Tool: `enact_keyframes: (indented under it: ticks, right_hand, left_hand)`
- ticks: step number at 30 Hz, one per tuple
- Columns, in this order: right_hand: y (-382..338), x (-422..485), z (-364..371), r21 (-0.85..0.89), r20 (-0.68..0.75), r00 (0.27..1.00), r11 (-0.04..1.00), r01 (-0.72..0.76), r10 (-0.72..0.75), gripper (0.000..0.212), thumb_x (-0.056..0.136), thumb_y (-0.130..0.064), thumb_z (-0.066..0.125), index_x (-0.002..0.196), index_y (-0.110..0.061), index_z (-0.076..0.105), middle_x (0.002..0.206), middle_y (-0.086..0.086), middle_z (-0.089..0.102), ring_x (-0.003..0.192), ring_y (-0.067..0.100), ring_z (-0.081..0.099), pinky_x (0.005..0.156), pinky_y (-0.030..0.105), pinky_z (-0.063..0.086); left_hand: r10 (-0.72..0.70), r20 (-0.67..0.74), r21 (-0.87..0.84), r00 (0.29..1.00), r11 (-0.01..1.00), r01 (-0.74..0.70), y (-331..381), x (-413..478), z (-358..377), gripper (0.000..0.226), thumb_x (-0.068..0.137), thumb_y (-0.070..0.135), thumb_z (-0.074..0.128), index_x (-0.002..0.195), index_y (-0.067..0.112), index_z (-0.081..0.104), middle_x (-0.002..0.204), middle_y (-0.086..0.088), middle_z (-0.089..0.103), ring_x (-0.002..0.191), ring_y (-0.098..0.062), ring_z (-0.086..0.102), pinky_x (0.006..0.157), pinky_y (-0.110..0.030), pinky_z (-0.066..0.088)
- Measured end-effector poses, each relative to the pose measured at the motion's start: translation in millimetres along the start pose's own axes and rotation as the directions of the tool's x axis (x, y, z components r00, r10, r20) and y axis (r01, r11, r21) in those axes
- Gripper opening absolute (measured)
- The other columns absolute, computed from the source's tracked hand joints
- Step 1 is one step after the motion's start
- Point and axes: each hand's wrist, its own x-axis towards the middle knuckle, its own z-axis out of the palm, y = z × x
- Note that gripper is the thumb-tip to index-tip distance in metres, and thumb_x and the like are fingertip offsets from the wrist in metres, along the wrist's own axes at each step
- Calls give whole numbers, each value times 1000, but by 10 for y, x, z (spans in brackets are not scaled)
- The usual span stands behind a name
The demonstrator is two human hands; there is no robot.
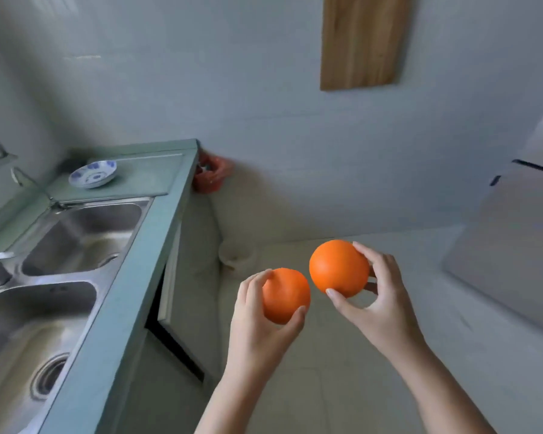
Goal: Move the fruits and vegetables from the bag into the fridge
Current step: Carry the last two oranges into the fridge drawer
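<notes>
Sink (38, 278) set in the tabletop (116, 308). Dish (93, 173) on the tabletop, behind the sink. Right of the sink, over the floor: left hand (264, 324) holding the left orange (287, 296); right hand (380, 296) holding the right orange (339, 267), just beside it. Fridge (521, 239) farthest right of the sink.

First orange (287, 297), within the fingers of the left hand (257, 327): plain deep orange; second orange (337, 267), at the fingertips of the right hand (380, 305): plain brighter orange. Well left of the fingers: bowl (92, 173), white with blue floral pattern; counter (132, 277), pale green; sink (76, 233), silver-grey. Above the fingers: board (364, 39), brown wood grain; right of them: fridge (514, 245), pale grey
</notes>
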Motion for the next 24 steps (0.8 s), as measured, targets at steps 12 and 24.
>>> enact_keyframes:
  ticks: [12,24]
  right_hand:
    - [1304,769,-1680,-213,-365,924,956,-204,116,72,62,-33,73,127,-28,42,118,-3,43,100,6,48,75,19,46]
    - [2270,2261,-2265,-269,-528,829,890,-369,185,75,65,-17,81,126,-32,40,122,1,43,96,-3,42,76,-3,32]
  left_hand:
    - [247,354,-163,902,966,-200,948,1121,2165,63,61,43,70,117,32,46,110,24,44,101,9,45,77,3,29]
    - [342,472,-331,812,923,-196,1300,2847,3676,60,67,25,79,113,36,42,105,28,42,95,8,48,74,-7,38]
